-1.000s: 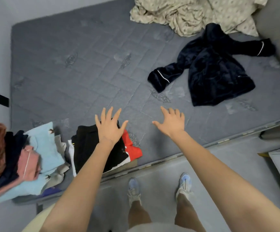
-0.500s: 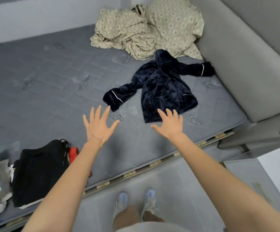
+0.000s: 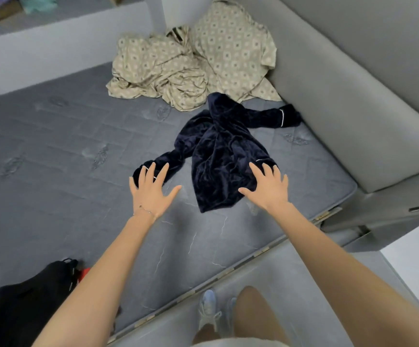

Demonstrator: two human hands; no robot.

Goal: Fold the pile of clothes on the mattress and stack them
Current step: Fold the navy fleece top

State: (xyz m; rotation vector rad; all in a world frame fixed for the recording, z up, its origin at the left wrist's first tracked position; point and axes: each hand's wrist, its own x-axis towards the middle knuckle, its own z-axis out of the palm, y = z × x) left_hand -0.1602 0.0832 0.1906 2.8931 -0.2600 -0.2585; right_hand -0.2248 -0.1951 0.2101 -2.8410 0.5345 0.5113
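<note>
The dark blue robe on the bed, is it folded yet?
Not folded. The robe lies rumpled on the mattress, its sleeves sprawled out to both sides.

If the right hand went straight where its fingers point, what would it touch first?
Most likely the dark blue robe: the right hand points at its lower part, though depth is unclear.

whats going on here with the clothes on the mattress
A person at the mattress edge reaches both open hands toward an unfolded navy jacket: left hand at a sleeve cuff, right hand at the hem, neither gripping it. Folded black clothes sit near left; a beige patterned cloth lies crumpled at the far end.
</note>
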